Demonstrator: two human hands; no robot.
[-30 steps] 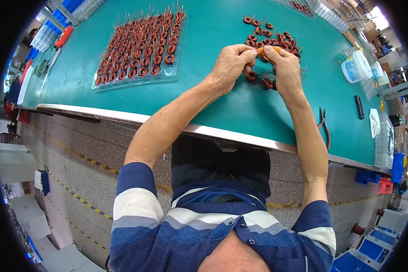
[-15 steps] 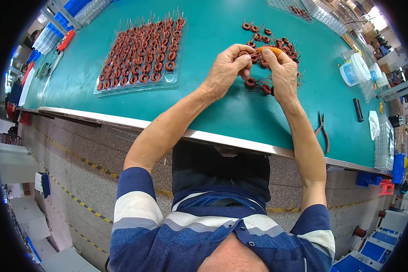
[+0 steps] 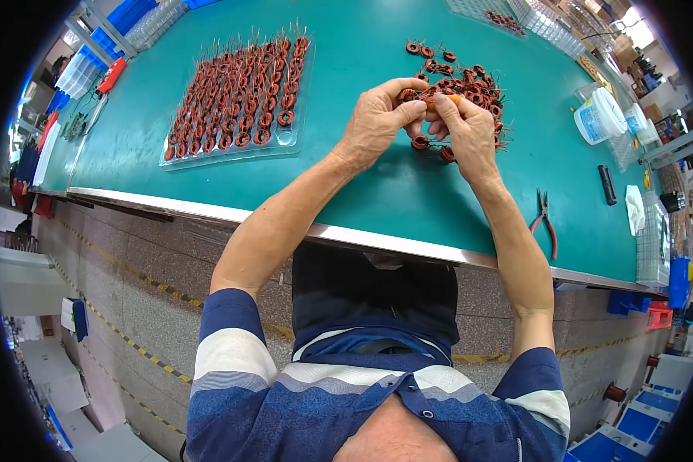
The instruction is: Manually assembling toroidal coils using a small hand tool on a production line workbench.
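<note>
Over the right half of the green bench, my left hand point(image 3: 376, 123) pinches a reddish-brown wire-wound ring coil point(image 3: 407, 95) between thumb and fingers. My right hand point(image 3: 471, 138) is closed around a slim orange tool point(image 3: 456, 98), of which only part shows; its exact kind is hidden by the fingers. The tool's front end meets the coil between both hands. Right behind and beside my hands lies a loose heap of similar coils point(image 3: 481, 86) with wire ends sticking out. Two more coils point(image 3: 420, 143) lie just below my fingers.
To the left, a clear plastic tray point(image 3: 289, 138) holds rows of coils with leads upright. Red-handled pliers point(image 3: 544, 223) lie right of my right forearm. Farther right are a black pen-like object point(image 3: 607, 185), a white tub point(image 3: 600, 117) and a white cloth point(image 3: 635, 209).
Both hands have shifted slightly; my right hand has moved left and down, closer to my left hand. The orange tool is more covered by my fingers now.
</note>
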